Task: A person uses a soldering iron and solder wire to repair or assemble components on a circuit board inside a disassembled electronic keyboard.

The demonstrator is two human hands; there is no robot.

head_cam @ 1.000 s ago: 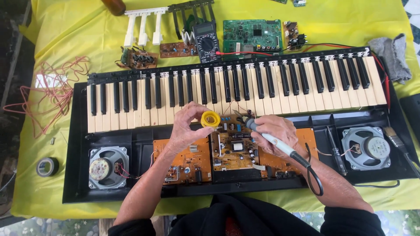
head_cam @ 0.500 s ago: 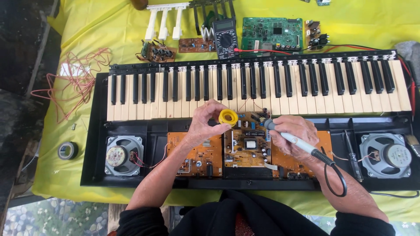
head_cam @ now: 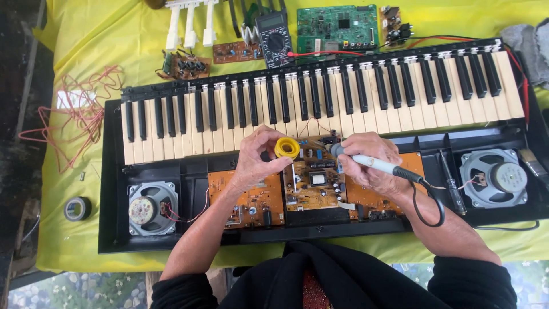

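Note:
My left hand (head_cam: 257, 159) grips a small yellow spool of solder wire (head_cam: 287, 147) just above the middle brown circuit board (head_cam: 314, 186) of an opened black keyboard (head_cam: 320, 97). My right hand (head_cam: 372, 163) holds a soldering iron (head_cam: 374, 164) with a white grip and black cord, its tip pointing left toward the spool and the board's upper edge. Orange boards (head_cam: 251, 203) lie under both wrists.
Two round speakers (head_cam: 151, 209) (head_cam: 494, 177) sit at the case ends. Behind the keys lie a multimeter (head_cam: 274, 34), a green circuit board (head_cam: 337, 26), loose white keys (head_cam: 189, 26) and small boards. Red wire tangle (head_cam: 86, 109) and a black tape roll (head_cam: 77, 208) lie left on yellow cloth.
The view has shifted, so the keyboard sits further right and lower in frame. Both hands stay over the middle board, holding the spool and the iron as before.

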